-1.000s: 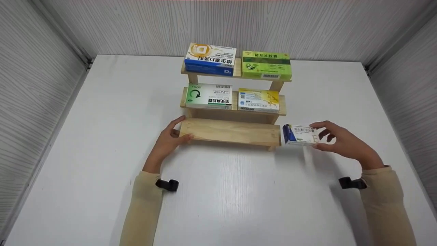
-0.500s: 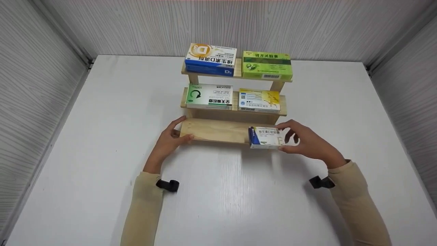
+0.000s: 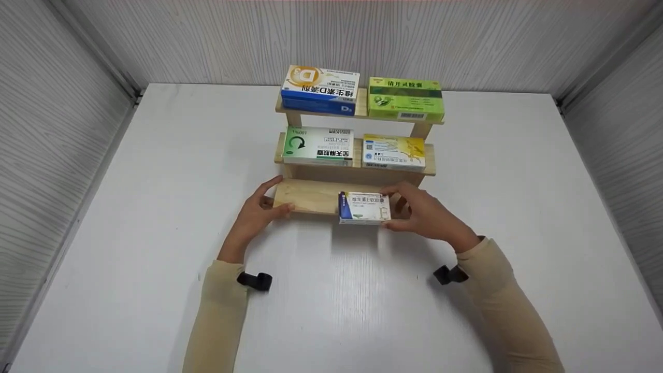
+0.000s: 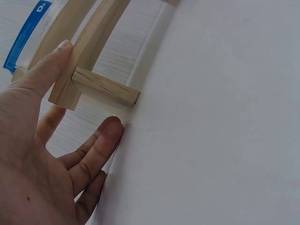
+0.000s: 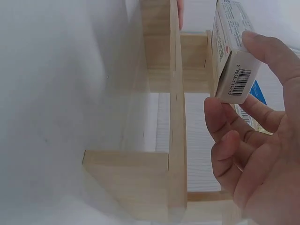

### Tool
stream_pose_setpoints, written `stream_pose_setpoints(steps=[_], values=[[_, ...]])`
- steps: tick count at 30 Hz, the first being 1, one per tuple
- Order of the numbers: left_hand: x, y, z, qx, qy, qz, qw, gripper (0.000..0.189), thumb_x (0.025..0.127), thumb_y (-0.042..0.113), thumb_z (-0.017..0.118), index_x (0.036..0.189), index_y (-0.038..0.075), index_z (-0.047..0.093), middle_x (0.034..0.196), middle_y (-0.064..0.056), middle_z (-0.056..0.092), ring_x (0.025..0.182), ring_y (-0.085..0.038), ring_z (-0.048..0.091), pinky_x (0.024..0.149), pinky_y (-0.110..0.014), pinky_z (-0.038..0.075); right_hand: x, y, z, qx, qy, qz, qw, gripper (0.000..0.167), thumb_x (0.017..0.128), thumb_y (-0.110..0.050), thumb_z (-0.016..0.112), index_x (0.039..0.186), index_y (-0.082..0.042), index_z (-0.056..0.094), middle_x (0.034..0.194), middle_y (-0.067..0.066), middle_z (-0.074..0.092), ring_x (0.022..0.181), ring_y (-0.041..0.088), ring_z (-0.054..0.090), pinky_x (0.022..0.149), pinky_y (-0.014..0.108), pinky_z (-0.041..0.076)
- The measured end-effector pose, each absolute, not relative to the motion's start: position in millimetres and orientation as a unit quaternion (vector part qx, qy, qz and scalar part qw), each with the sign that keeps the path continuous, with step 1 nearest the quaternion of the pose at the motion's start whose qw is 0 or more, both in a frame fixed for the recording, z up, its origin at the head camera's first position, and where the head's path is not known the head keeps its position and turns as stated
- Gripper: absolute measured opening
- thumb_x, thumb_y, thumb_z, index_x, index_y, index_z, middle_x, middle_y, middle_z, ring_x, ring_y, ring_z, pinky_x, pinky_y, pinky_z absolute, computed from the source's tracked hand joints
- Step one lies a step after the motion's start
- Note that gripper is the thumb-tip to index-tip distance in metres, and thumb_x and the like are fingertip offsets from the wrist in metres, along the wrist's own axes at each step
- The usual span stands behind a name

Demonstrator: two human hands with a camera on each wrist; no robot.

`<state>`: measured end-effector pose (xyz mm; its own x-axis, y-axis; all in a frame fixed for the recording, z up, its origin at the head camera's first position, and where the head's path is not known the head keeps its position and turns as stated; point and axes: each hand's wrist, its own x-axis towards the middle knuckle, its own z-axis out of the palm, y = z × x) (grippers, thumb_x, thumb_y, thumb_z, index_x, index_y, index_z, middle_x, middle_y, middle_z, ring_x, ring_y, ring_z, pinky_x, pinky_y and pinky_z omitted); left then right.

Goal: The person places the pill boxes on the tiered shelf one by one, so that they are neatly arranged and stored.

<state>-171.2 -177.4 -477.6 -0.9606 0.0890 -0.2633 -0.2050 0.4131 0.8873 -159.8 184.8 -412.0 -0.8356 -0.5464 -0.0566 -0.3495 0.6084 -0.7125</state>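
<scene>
A small white medicine box (image 3: 365, 207) with a blue end is pinched at its right end by my right hand (image 3: 427, 215). It hangs over the front part of the lowest board (image 3: 311, 196) of a three-step wooden rack. In the right wrist view, a gap shows between the box (image 5: 239, 77) and that board (image 5: 177, 122), and my thumb and fingers hold the box by its sides. My left hand (image 3: 256, 215) grips the board's left end. In the left wrist view its thumb (image 4: 58, 51) lies on the board's edge, with the other fingers beyond and below.
On the middle step lie a green-and-white box (image 3: 317, 146) and a yellow-and-white box (image 3: 393, 151). The top step bears a blue-and-white D3 box (image 3: 318, 88) and a green box (image 3: 405, 98). The rack stands on a white table (image 3: 331, 305) before a grey wood-grain wall (image 3: 331, 39).
My right hand has carried the white medicine box leftward, from beside the rack's right end to over the middle of the lowest board. My left hand has kept its place.
</scene>
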Motion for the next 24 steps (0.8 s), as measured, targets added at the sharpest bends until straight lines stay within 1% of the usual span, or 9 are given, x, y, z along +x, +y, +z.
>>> stream_pose_setpoints(steps=[4, 10, 16, 24], values=[[-171, -178, -478, -0.039, 0.831, 0.538, 0.139, 0.080, 0.079, 0.043, 0.077, 0.148, 0.037, 0.036, 0.111, -0.017, 0.060, 0.097, -0.023, 0.055, 0.079, -0.033, 0.040, -165, 167, -413, -0.240, 0.891, -0.362, 0.128, 0.057, 0.082, -0.019, 0.077, 0.132, -0.012, 0.050, 0.112, 0.008, 0.056, 0.091, 0.021, 0.058, 0.077, 0.036, 0.049], [-172, -177, -478, -0.042, 0.838, 0.525, 0.144, 0.081, 0.079, 0.046, 0.076, 0.148, 0.037, 0.035, 0.114, -0.017, 0.059, 0.101, -0.025, 0.054, 0.079, -0.033, 0.041, -171, 144, -418, -0.239, 0.894, -0.364, 0.105, 0.059, 0.081, -0.021, 0.077, 0.132, -0.009, 0.051, 0.110, 0.009, 0.056, 0.090, 0.023, 0.058, 0.076, 0.033, 0.048], [-172, -176, -478, -0.042, 0.842, 0.517, 0.145, 0.082, 0.079, 0.048, 0.075, 0.149, 0.038, 0.034, 0.114, -0.016, 0.059, 0.100, -0.024, 0.053, 0.078, -0.032, 0.041, -175, 128, -426, -0.228, 0.898, -0.359, 0.110, 0.059, 0.081, -0.025, 0.077, 0.133, -0.011, 0.052, 0.105, 0.007, 0.055, 0.088, 0.021, 0.055, 0.073, 0.030, 0.046], [-171, -177, -479, -0.038, 0.830, 0.536, 0.146, 0.082, 0.080, 0.047, 0.076, 0.149, 0.038, 0.033, 0.112, -0.016, 0.059, 0.098, -0.022, 0.053, 0.078, -0.031, 0.041, -178, 117, -429, -0.210, 0.914, -0.332, 0.101, 0.062, 0.081, -0.026, 0.077, 0.135, -0.012, 0.050, 0.115, 0.007, 0.054, 0.095, 0.020, 0.049, 0.079, 0.032, 0.043]])
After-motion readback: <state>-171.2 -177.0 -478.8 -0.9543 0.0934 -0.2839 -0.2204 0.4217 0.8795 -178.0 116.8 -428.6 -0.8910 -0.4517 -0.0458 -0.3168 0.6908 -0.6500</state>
